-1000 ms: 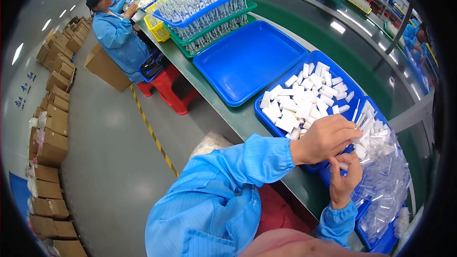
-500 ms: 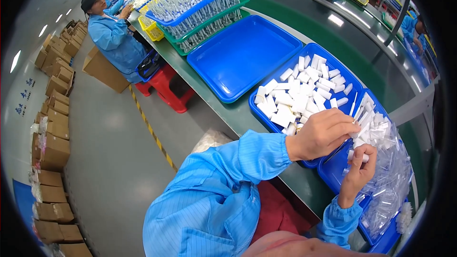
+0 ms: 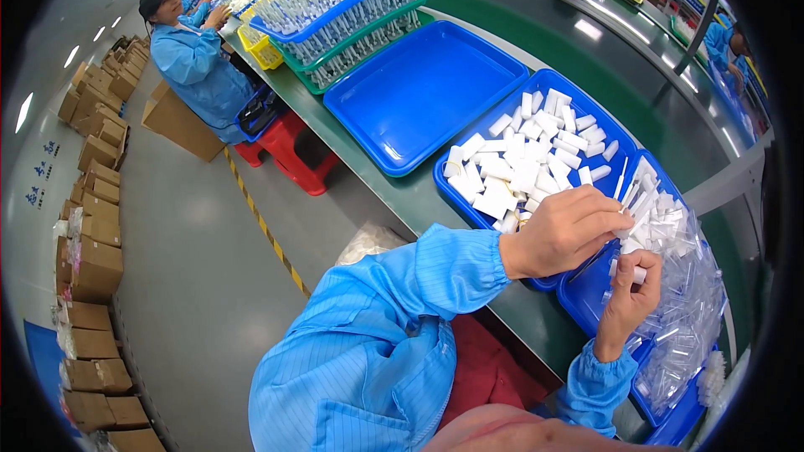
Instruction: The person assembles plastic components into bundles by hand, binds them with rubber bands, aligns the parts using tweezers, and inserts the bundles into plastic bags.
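My left hand (image 3: 563, 233) reaches over the parts trays with thumb and fingertips pinched together. What sits in the pinch is too small to make out. A thin white stick (image 3: 621, 177) shows just beyond those fingers; whether they touch it I cannot tell. Just below, my right hand (image 3: 630, 300) is closed around a small white plastic piece (image 3: 640, 274), whose end shows beside the thumb. Left of the hands, a blue tray (image 3: 444, 174) holds a heap of white block-shaped pieces (image 3: 526, 174). Under and past the right hand, another blue tray (image 3: 578, 297) carries slim white parts (image 3: 662, 219) and clear plastic tubes (image 3: 674, 351).
A shallow blue tray (image 3: 427, 96) lies farther left on the bench. Beyond it stand stacked blue and green baskets (image 3: 347, 59) of upright tubes. A co-worker in blue (image 3: 197, 67) is at far left, near a red stool (image 3: 293, 155). A green conveyor (image 3: 670, 109) runs behind.
The whole view has shifted slightly. Both hands keep nearly the same pose, the left pinching and the right around the white piece.
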Tool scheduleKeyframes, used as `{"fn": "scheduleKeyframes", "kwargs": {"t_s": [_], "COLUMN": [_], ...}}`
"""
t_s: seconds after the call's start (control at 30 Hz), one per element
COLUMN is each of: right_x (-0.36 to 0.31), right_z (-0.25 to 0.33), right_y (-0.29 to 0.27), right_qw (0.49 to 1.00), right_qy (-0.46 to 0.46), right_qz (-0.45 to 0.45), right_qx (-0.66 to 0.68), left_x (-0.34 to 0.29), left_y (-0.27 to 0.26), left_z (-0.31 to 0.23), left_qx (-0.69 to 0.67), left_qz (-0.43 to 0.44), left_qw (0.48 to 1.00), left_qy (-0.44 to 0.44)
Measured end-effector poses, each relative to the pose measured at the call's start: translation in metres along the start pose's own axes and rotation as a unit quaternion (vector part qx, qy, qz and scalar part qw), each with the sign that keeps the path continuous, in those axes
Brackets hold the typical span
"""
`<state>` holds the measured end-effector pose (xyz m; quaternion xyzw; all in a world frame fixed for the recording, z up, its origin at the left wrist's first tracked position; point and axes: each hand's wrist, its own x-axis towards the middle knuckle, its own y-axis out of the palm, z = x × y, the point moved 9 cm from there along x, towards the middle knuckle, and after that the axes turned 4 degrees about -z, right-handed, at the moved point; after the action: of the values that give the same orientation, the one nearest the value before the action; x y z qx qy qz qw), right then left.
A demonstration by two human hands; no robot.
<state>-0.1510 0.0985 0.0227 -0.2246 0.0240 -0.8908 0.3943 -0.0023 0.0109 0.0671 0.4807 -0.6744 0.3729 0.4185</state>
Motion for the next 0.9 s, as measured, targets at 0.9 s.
{"fn": "scheduleKeyframes", "kwargs": {"t_s": [0.9], "right_x": [-0.007], "right_z": [0.019], "right_y": [0.023], "right_qw": [0.995], "right_qy": [-0.031], "right_qz": [0.094], "right_qx": [-0.025], "left_x": [-0.001], "left_y": [0.004], "left_z": [0.000], "left_qx": [-0.018], "left_qz": [-0.007], "left_qw": [1.000], "left_qy": [-0.006]}}
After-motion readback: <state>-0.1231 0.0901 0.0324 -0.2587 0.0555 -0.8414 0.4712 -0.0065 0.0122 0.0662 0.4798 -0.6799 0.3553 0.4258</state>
